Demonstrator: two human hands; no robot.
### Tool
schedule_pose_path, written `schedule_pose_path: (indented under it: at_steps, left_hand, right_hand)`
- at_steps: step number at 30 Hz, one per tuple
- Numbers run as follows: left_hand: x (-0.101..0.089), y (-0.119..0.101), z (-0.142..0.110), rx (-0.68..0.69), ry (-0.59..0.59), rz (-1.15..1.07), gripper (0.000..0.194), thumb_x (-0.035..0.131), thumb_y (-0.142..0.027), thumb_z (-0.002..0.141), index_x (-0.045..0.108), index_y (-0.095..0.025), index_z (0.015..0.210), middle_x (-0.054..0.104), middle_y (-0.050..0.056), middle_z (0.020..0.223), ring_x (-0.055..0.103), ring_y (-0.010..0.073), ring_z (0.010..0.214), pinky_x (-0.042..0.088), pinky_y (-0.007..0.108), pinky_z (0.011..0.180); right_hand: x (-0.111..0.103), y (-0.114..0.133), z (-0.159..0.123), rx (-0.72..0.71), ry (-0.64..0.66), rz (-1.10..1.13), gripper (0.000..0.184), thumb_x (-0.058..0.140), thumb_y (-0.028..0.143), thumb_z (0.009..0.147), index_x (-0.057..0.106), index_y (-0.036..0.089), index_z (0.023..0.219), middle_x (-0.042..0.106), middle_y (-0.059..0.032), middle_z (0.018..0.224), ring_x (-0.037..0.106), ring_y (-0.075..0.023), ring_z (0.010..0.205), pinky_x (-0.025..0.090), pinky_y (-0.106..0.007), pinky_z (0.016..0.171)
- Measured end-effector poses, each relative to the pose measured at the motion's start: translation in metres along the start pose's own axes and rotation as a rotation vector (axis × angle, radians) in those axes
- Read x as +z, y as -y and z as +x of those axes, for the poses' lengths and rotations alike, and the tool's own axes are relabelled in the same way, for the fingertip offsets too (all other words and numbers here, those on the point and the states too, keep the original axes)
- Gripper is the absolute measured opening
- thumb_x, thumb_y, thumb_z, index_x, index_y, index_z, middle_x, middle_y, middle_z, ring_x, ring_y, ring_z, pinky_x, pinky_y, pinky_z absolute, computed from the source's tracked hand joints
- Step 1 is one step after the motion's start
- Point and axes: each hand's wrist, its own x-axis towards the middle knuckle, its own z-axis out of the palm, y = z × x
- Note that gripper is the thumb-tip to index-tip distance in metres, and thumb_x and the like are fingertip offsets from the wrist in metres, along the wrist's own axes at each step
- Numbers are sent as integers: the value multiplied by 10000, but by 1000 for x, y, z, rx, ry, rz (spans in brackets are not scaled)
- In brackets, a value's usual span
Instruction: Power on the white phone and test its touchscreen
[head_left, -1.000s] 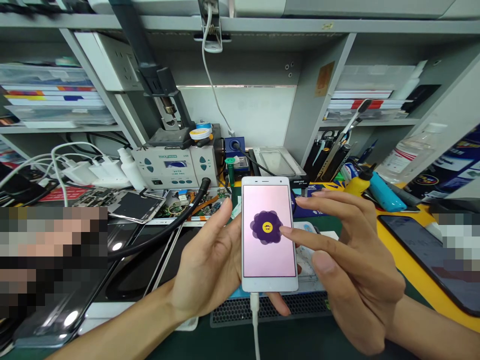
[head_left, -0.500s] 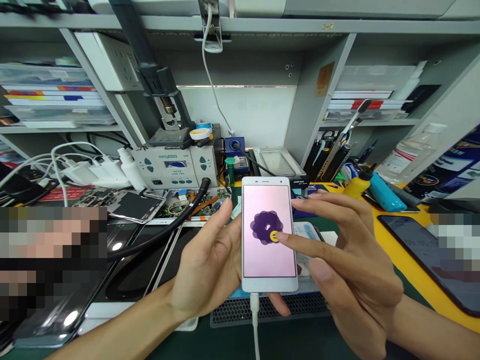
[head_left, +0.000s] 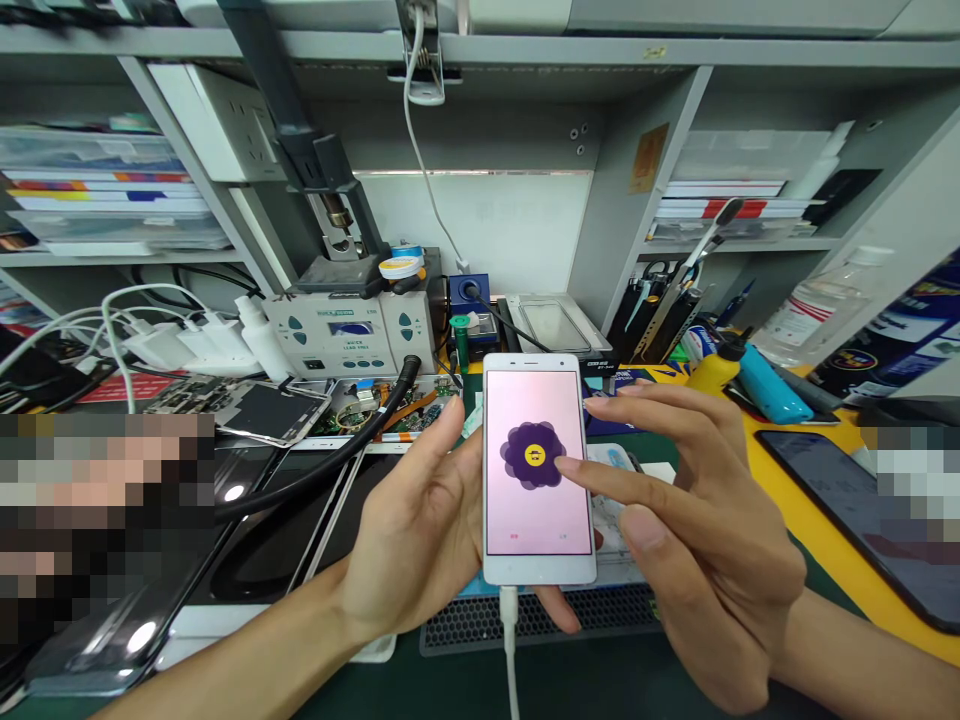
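A white smartphone [head_left: 538, 525] stands face-on in the middle of the view, a white charging cable [head_left: 510, 625] plugged into its lower end. Its lit pink screen shows a dark purple flower shape with a yellow round icon at the centre. My left hand [head_left: 420, 520] holds the phone from behind, thumb raised along the left side and fingertips showing past the bottom and right edges. Over the screen's right side reaches my right hand [head_left: 712, 510], holding nothing, fingers apart. Its index fingertip is at the flower's right edge; whether it touches the glass I cannot tell.
Behind the phone stands a grey soldering station [head_left: 337, 335] with a thick black hose [head_left: 337, 455] curving left. Circuit boards [head_left: 375, 405] lie before it. To the right are a pen holder with tools [head_left: 652, 310], a yellow bottle [head_left: 716, 365] and a dark phone [head_left: 862, 510]. Shelves rise behind.
My right index finger has drawn back slightly to the right. The yellow icon has moved from under that fingertip to the flower's centre, and small text has appeared low on the screen.
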Motion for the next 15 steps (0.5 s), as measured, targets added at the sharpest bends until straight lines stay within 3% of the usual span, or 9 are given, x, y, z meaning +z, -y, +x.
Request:
schedule_pose_path:
  at_steps: [5, 15]
  left_hand:
    - [2, 1, -1, 16, -19, 2, 696, 155, -586, 1017, 276, -202, 1585, 626, 186, 1322, 640, 346, 1117, 565, 474, 809]
    - [1, -1, 0, 9, 15, 18, 718, 141, -609, 1006, 334, -203, 1565, 635, 203, 1286, 652, 352, 1075, 588, 439, 718]
  right_hand:
    - [1, 0, 0, 7, 5, 13, 336, 473, 105, 782, 755, 140, 962, 634, -142, 1242, 551, -314, 1200, 404, -575, 983]
    - [-2, 0, 2, 38, -29, -46, 405, 450, 105, 819, 728, 203, 1097, 624, -108, 1280, 561, -305, 1179, 395, -578, 983]
